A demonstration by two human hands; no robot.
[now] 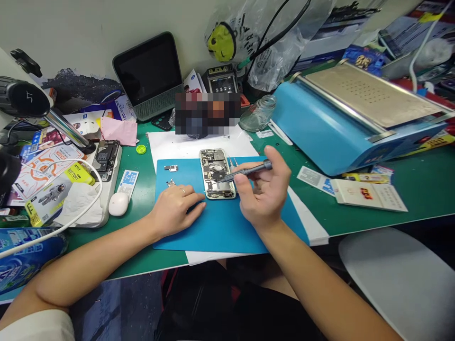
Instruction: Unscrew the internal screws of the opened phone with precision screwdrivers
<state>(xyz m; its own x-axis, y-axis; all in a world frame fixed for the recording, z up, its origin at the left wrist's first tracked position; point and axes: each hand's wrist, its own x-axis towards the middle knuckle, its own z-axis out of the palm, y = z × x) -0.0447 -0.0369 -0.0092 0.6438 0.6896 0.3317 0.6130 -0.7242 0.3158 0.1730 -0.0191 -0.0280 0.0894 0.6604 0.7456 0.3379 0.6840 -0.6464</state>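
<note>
An opened smartphone [217, 174] with its inner parts bare lies on a blue mat [213, 227]. My right hand [265, 192] is closed around a grey precision screwdriver [250, 170], its tip reaching over the middle of the phone. To the left of the phone, my left hand [179, 208] rests on the mat with its fingers stretched out, holding nothing that I can see. One small metal phone part [171, 168] lies above that hand; another small part [171, 182] shows just behind its knuckles. Thin pointed pieces [232, 162] lie at the phone's upper right.
A blue machine with a metal plate [309, 128] occupies the right side. At the back stand a smart display [149, 76] and a glass jar [259, 113]. Boxes, a white earbud case [119, 203] and a second opened phone [106, 158] crowd the left. A cable [95, 199] hangs there.
</note>
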